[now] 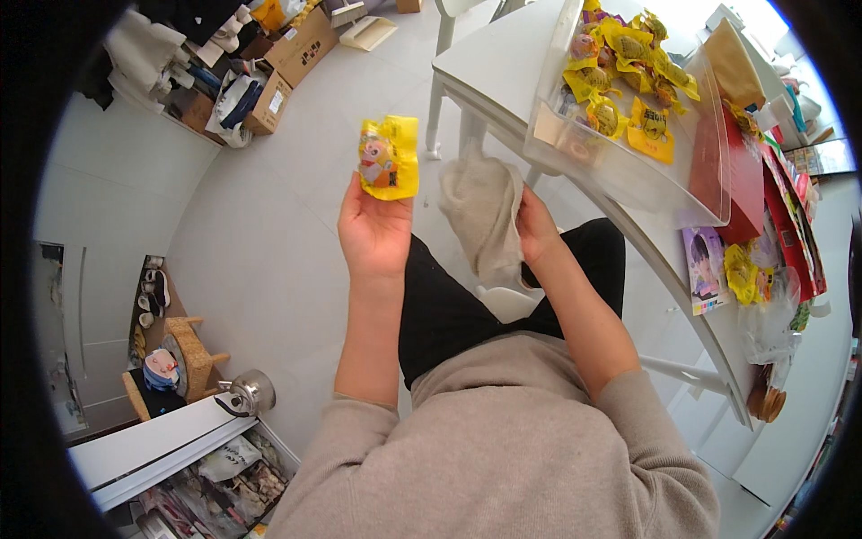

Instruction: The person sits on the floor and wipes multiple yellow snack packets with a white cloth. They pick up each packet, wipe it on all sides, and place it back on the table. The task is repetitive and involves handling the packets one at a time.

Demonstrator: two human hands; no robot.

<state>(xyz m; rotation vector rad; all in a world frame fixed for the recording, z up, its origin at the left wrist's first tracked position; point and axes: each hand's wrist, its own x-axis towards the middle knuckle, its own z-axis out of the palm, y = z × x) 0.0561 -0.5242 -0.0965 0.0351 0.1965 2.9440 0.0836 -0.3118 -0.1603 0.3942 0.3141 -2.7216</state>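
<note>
My left hand (377, 226) holds up a small yellow plastic packet (401, 158) with a clear window, through which a cartoon-like face shows. The fingers lie behind the packet, out of sight. In my right hand (537, 226) is a beige cloth (481, 209), which hangs in folds over my lap, beside the table's edge. To the right of the cloth, on the white table (495, 54), stands a clear plastic bin (646, 178) with many similar yellow packets (606, 114) in it.
A red box (744, 182), a purple printed card (704, 269), more yellow packets and a clear plastic bag (771, 323) lie along the table's right side. Cardboard boxes (303, 50) and a dustpan (369, 32) are on the floor ahead. A metal kettle (254, 392) stands at lower left.
</note>
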